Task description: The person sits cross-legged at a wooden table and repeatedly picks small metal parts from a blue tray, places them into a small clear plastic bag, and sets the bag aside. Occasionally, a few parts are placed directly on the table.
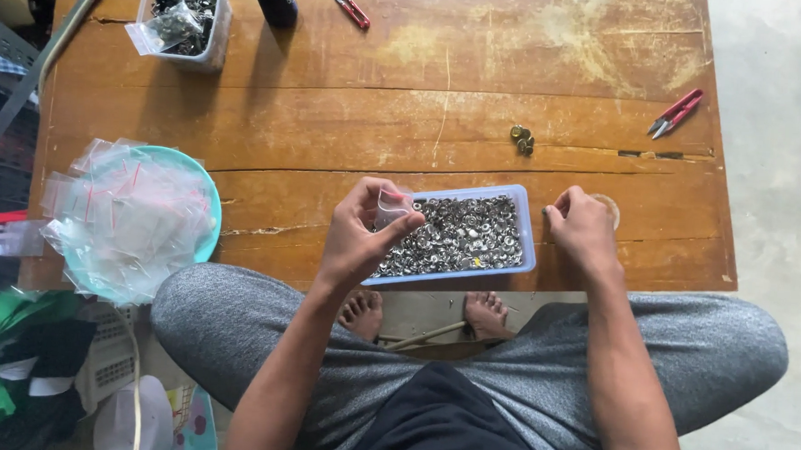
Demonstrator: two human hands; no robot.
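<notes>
The person's grey-trousered knees fill the bottom of the frame. Just above them, near the middle, the left hand (pixel 361 232) pinches a small clear bag (pixel 390 206) by its top. The right hand (pixel 581 227) is curled shut, fingers pinched; I cannot tell what is in it. Between the hands sits a blue tray (pixel 528 244), still full of little silver metal pieces. At the left, a teal bowl (pixel 208 197) holds a big heap of empty bags. Red snips (pixel 675 112) lie at the upper right.
</notes>
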